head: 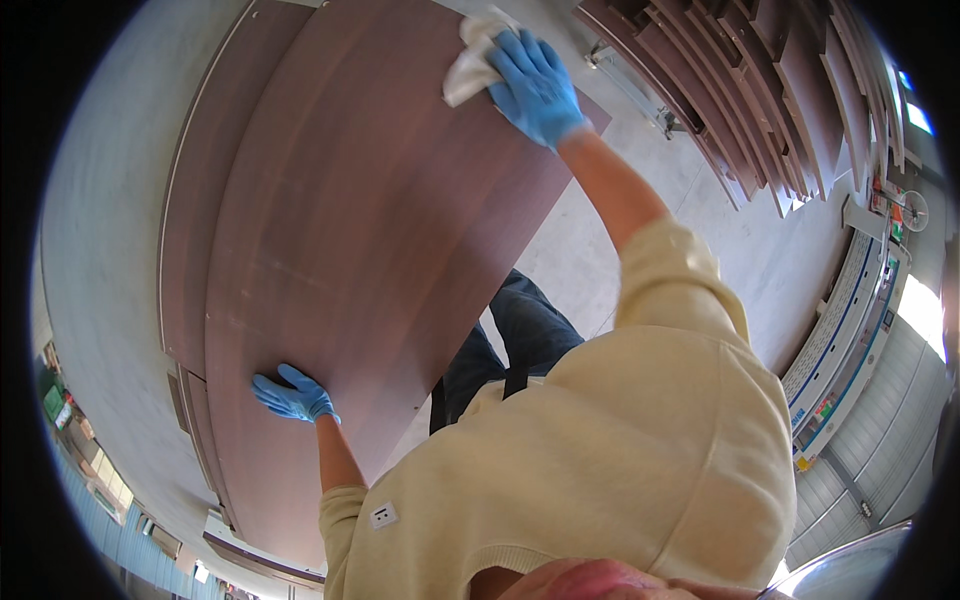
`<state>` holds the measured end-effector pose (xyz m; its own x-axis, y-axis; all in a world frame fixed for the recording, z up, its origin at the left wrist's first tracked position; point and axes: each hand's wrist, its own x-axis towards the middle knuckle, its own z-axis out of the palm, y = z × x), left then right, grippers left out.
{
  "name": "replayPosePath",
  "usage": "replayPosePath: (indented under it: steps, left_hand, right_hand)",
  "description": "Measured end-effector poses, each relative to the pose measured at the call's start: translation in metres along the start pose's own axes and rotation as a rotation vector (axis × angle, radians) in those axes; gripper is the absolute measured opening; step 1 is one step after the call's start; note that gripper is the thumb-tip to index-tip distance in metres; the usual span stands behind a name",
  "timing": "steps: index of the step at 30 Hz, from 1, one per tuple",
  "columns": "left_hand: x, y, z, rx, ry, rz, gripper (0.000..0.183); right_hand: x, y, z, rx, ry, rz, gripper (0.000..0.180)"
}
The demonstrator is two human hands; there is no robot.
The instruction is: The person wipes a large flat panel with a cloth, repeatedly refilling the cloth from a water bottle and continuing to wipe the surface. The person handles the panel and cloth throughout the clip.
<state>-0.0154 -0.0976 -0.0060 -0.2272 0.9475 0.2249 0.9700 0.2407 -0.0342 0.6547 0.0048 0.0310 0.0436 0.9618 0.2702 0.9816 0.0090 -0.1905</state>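
Observation:
A broad, dark brown wood-grain panel (352, 195) lies flat before me. My right hand (536, 90), in a blue glove, is on a white cloth (472, 60) at the panel's far right edge; the cloth is bunched under and beside the fingers and slightly blurred. Near the panel's close left part, my left hand (292, 394), also gloved in blue, rests flat with its fingers spread and nothing in it. Pale scuff marks show on the surface between the hands. Another brown panel (217, 187) lies partly beneath, sticking out along the left side.
Many similar brown panels (750, 90) stand in a stack at the upper right, beside a metal frame with casters (630, 82). A long white machine (847, 345) is along the right side, with a fan (913, 211) beyond it. Grey floor (112, 247) surrounds the panels.

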Motion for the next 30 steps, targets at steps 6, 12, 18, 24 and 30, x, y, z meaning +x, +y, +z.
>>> replayPosePath:
  steps: [6, 12, 18, 24, 30]
  left_hand:
    - [0.007, 0.006, 0.006, 0.016, 0.012, 0.004, 0.075]
    - [0.001, 0.002, 0.002, 0.0, -0.025, -0.015, 0.077]
    - [0.005, 0.008, 0.005, 0.051, -0.012, 0.003, 0.074]
    - [0.001, 0.004, 0.003, 0.042, -0.001, 0.004, 0.073]
    - [0.012, 0.006, 0.008, 0.038, -0.023, 0.013, 0.074]
  right_hand:
    - [0.038, 0.03, 0.032, -0.021, -0.087, -0.011, 0.06]
    - [-0.131, 0.069, -0.031, -0.004, 0.021, 0.05, 0.046]
    - [-0.111, 0.049, -0.026, -0.054, 0.037, 0.153, 0.047]
    - [-0.067, 0.025, -0.007, -0.124, -0.038, 0.248, 0.052]
    - [0.028, -0.006, 0.044, -0.081, 0.047, 0.236, 0.057]
